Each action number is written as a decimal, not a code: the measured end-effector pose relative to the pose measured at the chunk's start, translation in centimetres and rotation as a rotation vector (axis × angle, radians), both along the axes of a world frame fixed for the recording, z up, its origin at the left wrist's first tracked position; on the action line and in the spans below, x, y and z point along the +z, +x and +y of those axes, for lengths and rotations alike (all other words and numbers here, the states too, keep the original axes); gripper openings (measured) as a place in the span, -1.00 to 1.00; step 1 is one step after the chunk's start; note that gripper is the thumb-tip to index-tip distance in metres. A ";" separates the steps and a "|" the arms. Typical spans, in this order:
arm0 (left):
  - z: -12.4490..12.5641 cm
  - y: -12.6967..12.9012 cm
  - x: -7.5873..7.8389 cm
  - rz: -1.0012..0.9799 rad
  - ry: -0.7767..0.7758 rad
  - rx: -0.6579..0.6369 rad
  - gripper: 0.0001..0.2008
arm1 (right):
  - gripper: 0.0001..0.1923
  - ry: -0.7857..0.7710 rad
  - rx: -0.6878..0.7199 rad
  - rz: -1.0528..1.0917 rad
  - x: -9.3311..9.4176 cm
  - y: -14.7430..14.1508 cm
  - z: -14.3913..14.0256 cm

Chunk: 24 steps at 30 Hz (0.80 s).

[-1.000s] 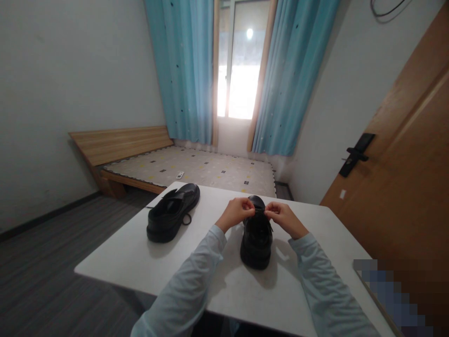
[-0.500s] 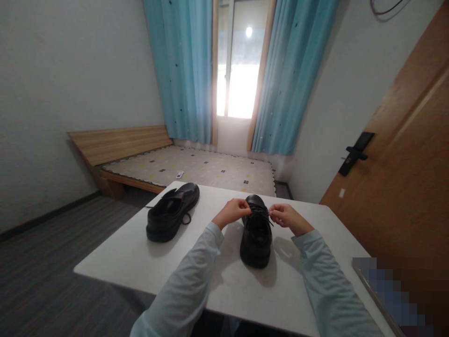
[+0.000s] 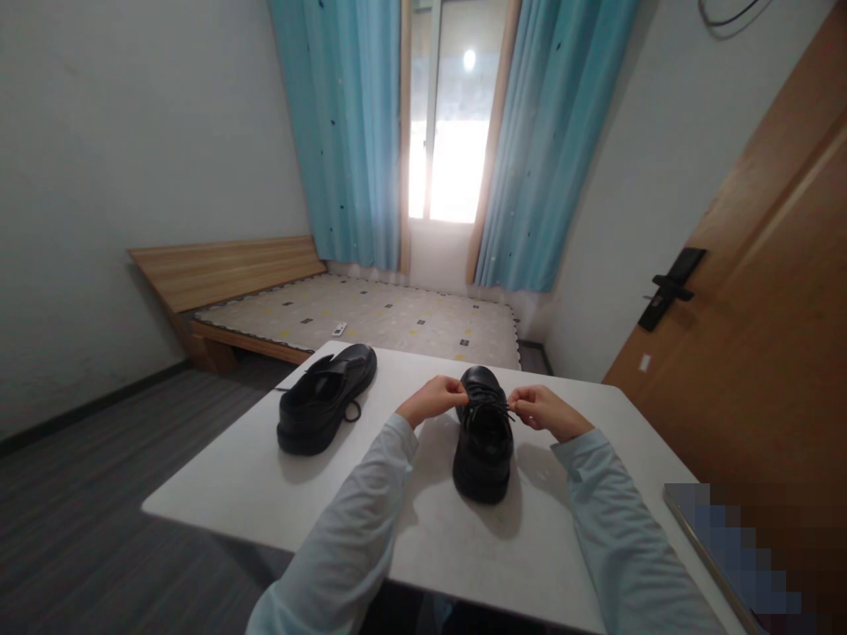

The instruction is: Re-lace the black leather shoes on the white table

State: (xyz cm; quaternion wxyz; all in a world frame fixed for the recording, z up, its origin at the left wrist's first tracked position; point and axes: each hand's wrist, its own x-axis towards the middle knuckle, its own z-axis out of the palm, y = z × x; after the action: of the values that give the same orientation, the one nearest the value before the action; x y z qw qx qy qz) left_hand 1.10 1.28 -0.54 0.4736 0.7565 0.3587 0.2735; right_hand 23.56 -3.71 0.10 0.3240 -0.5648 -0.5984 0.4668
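A black lace-up shoe [image 3: 483,463] stands on the white table with its heel towards me and its toe pointing away. Dark shoelaces [image 3: 488,407] cross its upper. At the shoe's left side, my left hand [image 3: 437,399] is closed in a pinch on a shoelace. My right hand [image 3: 539,410] pinches a shoelace on the opposite side, with a short end hanging below the fingertips. Further left lies a second black shoe [image 3: 314,414], its tongue raised and a loop of lace hanging off its side; neither hand touches it.
The white table [image 3: 225,494] carries both shoes. Behind it stands a bed [image 3: 384,313] with a small white remote [image 3: 340,329] on its mattress. A wooden door [image 3: 747,291] is at the right. A pixelated object [image 3: 734,556] lies by the table's right edge.
My hands have drawn very slightly apart, the left one a little further left of the shoe. Both shoes stay where they were.
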 end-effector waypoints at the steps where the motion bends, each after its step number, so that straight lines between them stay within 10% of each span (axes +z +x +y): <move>1: 0.0 0.0 0.0 0.008 -0.003 -0.001 -0.82 | -0.89 -0.014 0.003 -0.003 0.0 0.0 0.0; 24: -0.2 0.0 -0.1 0.016 0.049 -0.024 -0.83 | -0.89 -0.084 0.043 -0.002 0.0 -0.1 -0.5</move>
State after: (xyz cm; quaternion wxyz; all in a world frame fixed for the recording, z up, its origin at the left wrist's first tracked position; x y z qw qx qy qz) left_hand 1.13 1.09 -0.61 0.4551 0.7744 0.3465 0.2705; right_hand 23.43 -4.19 0.08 0.2892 -0.5654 -0.5909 0.4976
